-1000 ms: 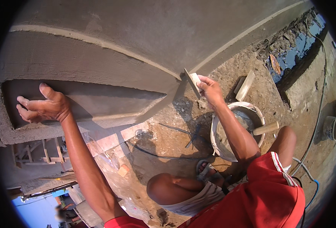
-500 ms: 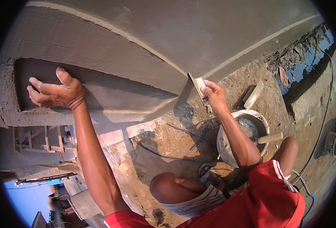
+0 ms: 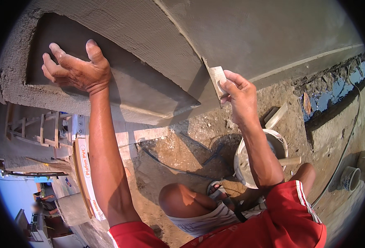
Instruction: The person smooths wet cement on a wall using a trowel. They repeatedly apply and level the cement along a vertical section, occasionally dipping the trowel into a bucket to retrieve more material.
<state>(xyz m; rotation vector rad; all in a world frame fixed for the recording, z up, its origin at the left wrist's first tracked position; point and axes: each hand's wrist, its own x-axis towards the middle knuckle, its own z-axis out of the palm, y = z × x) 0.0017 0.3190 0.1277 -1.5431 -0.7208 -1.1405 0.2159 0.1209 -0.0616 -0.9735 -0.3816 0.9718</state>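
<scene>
My left hand [image 3: 78,71] rests with spread, bent fingers against the grey plastered ledge [image 3: 149,97], inside its recessed face. My right hand [image 3: 240,91] is shut on a small flat trowel [image 3: 217,79], whose blade presses against the wet plaster wall [image 3: 248,37] right by a thin vertical groove. Below my right forearm stands a white bucket [image 3: 243,165] smeared with grey mortar, a wooden handle sticking out of it. My knees and a sandalled foot show beneath.
Bare dirt ground lies below, crossed by a dark cable [image 3: 170,163]. Flat white boards [image 3: 86,173] lean at the left near a wooden ladder [image 3: 33,130]. A small pot [image 3: 350,177] sits at the right, beside a blue strip [image 3: 335,89] along the wall's base.
My left hand has slid right and higher along the ledge's recess. The right hand with the trowel has shifted up against the wall groove. The view has tilted closer to the wall.
</scene>
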